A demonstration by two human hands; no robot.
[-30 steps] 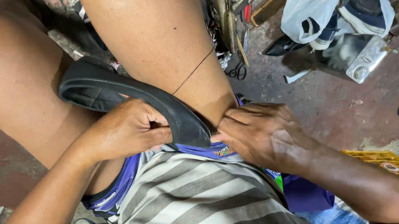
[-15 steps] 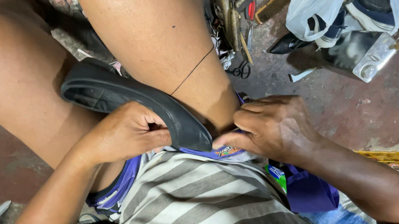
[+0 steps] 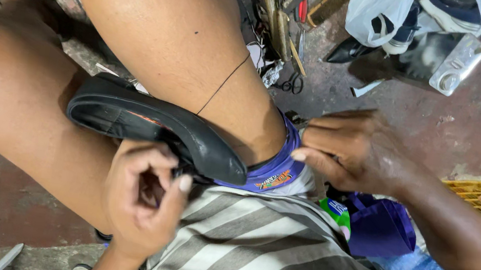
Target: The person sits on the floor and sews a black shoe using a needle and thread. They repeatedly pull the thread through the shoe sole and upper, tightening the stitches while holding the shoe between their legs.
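Shoe (image 3: 153, 125), long axis lying across the thighs, is clamped underneath by left-hand fingers (image 3: 171, 191); right hand (image 3: 356, 149), pinched together, is held beyond its toe.

Black leather flat shoe (image 3: 153, 125): low-cut, slim, with a pointed toe and a smooth, slightly glossy upper. It lies on its side between the seated person's bare thighs, toe toward the lap, heel opening toward the left knee. A thin dark thread (image 3: 222, 85) runs taut from it up across the right thigh
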